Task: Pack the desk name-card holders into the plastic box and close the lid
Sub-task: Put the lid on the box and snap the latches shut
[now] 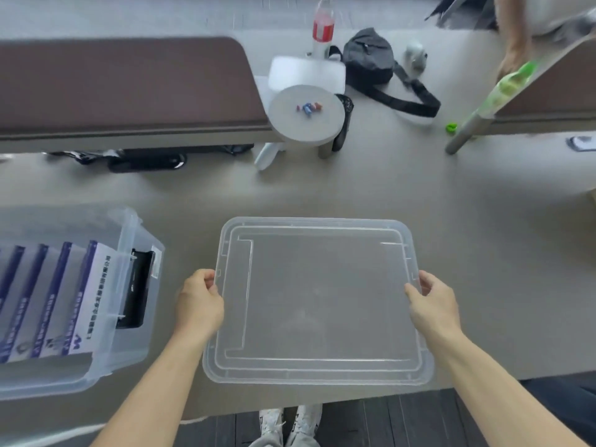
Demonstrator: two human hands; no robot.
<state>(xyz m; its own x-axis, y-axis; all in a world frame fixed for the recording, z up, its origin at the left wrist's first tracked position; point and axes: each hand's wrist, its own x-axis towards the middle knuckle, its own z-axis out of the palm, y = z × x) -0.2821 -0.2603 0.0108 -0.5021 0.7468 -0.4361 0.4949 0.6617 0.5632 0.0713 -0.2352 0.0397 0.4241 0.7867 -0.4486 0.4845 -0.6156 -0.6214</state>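
A clear plastic lid lies flat in front of me over the grey table. My left hand grips its left edge and my right hand grips its right edge, thumbs on top. To the left stands the clear plastic box, open, with several white and blue name-card holders standing in a row inside. A black object sits at the box's right end.
A round white stool top with small coloured bits stands at the back. Behind it are a bottle with a red label, a black bag and a green bottle. A brown pad lies far left.
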